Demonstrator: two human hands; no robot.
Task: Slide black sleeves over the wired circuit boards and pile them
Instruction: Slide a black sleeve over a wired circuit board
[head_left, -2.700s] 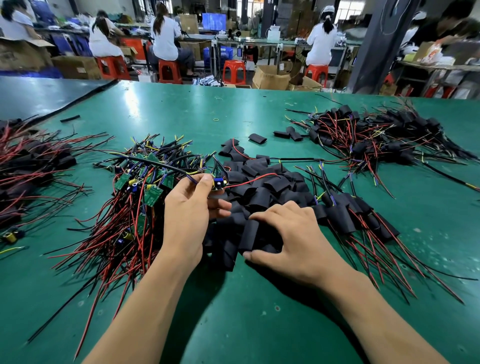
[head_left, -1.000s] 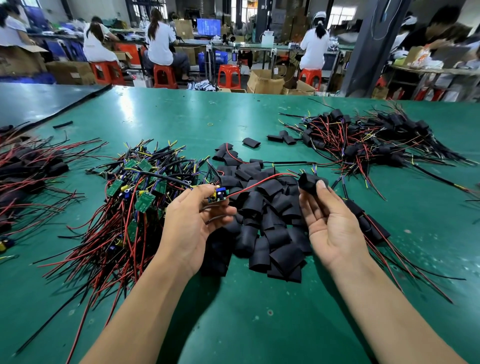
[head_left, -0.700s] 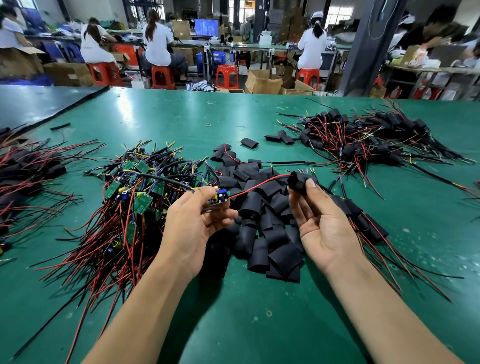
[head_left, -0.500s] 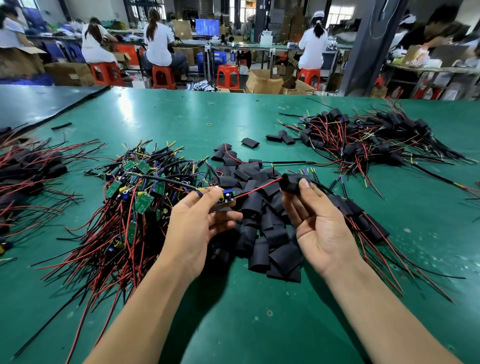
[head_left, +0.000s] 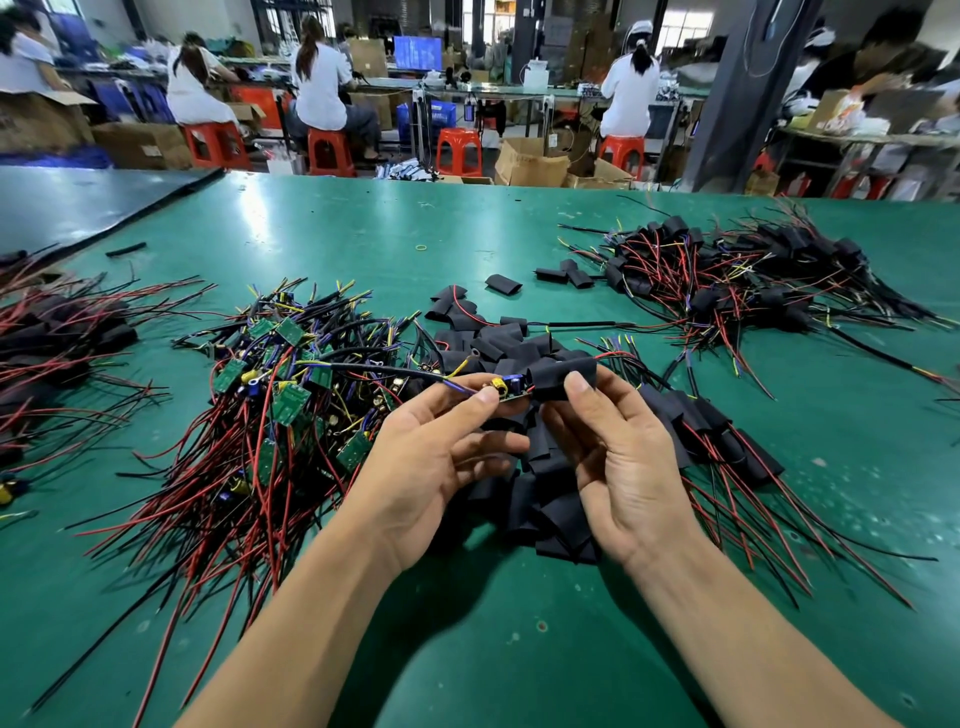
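The right hand has carried its black sleeve leftward to the circuit board. Apart half a second ago, the two now meet: the sleeve's mouth sits at the board's right end, with a red wire emerging beyond it. The left hand pinches the board's left end, and the right pinches the sleeve. Both are held above the loose sleeves on the green surface. The slide looks just begun; piling is not yet done.
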